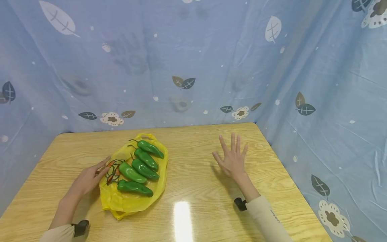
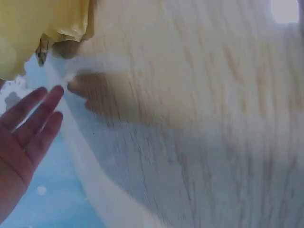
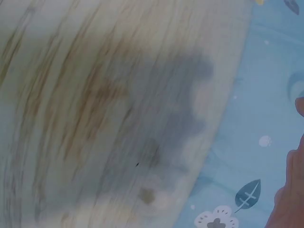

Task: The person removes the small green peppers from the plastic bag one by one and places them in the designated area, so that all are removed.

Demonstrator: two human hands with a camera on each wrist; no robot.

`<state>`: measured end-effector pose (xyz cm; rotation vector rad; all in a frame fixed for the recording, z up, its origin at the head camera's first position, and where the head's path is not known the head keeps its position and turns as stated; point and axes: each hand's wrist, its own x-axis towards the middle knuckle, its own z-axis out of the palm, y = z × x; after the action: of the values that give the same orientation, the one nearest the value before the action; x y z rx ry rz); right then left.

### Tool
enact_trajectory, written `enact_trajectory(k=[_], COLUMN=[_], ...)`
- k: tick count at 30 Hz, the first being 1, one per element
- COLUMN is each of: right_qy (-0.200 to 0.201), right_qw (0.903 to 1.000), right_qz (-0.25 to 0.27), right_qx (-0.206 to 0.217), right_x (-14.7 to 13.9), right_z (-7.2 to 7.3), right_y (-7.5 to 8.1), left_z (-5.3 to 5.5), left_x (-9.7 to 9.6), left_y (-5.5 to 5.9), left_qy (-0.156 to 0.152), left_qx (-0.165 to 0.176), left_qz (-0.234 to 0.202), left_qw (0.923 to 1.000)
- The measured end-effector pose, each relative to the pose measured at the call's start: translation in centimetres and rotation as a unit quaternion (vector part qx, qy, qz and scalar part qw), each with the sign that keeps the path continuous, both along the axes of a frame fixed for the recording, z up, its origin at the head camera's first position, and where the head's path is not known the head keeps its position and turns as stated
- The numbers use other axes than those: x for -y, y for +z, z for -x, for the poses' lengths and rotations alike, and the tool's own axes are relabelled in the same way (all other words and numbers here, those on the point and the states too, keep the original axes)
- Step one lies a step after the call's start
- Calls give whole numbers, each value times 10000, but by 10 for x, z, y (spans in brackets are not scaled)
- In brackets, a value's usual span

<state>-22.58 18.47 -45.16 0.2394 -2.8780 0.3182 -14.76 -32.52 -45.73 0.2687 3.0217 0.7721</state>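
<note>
A yellow plastic bag [image 1: 130, 205] lies flat on the wooden table, left of centre. Several green peppers [image 1: 145, 169] rest on it in a slanting column, most stems pointing left. Beside them is a small cluster of thin red chillies [image 1: 110, 179] with dark green stems. My left hand [image 1: 84, 181] is at the bag's left edge, its fingertips by the chillies; whether they touch is unclear. In the left wrist view its fingers [image 2: 39, 118] look extended, with the bag's edge [image 2: 71, 19] above. My right hand [image 1: 233, 162] is spread over the table's right side, holding nothing.
The table [image 1: 193, 161] is light wood with a bright reflection near the front. A blue curtain [image 1: 199, 60] with leaf and flower prints hangs behind it and along both sides. A small black device [image 1: 241, 204] sits at each wrist.
</note>
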Motion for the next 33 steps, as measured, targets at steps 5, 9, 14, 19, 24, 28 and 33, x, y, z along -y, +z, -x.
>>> enact_trajectory(k=[5,9,14,19,24,28,33], right_qy=[160,329,456,514,677,910,957], right_qw=[9997,9982,9960,9935,9813,9599,9253], right_qz=[140,440,678,843,1547,2374,3309], right_qx=[122,249,354,562,922,1183,1585], right_x=[6,11,15,17,20,23,26], right_z=[-3,-6,-9,-9,-8,-8,-7], right_y=[3,6,7,6,7,8,12], left_z=[3,6,5,3,2,1,1], left_x=[0,1,5,10,13,12,13], left_y=[0,-1,0,0,-1,-1,-1], left_qy=[-241,-297,-331,-273,-253,-237,-173], left_qx=[61,235,503,855,977,969,1011], left_qz=[-736,-1241,-1685,-2135,-2418,-2460,-2471], left_qw=[9970,9915,9839,9728,9651,9641,9636])
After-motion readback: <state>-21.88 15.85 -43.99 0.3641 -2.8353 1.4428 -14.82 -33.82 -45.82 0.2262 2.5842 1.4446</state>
